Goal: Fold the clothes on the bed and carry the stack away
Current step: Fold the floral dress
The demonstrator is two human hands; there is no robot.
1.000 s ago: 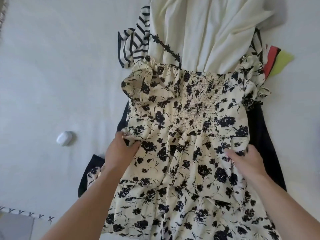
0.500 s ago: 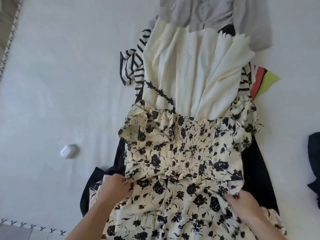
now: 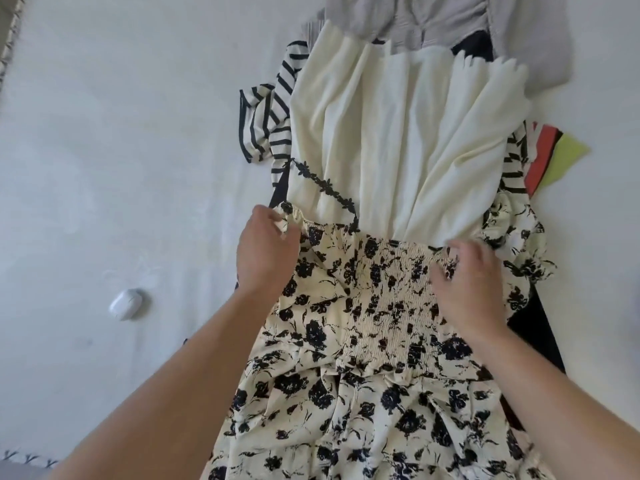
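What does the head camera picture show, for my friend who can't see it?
Two hands work at the top of a floral dress spread on a white bed: the left hand pinches its ruffled corner, and the right hand rests on the smocked top edge. A cream garment and striped top lie beyond; a small white case sits left.

A floral dress point(image 3: 363, 341) lies spread over a pile of clothes on the white bed point(image 3: 121, 168). The left hand point(image 3: 265, 251) pinches its ruffled left shoulder; the right hand point(image 3: 467, 282), blurred, rests on the gathered top edge. A cream garment point(image 3: 398, 140) lies above.
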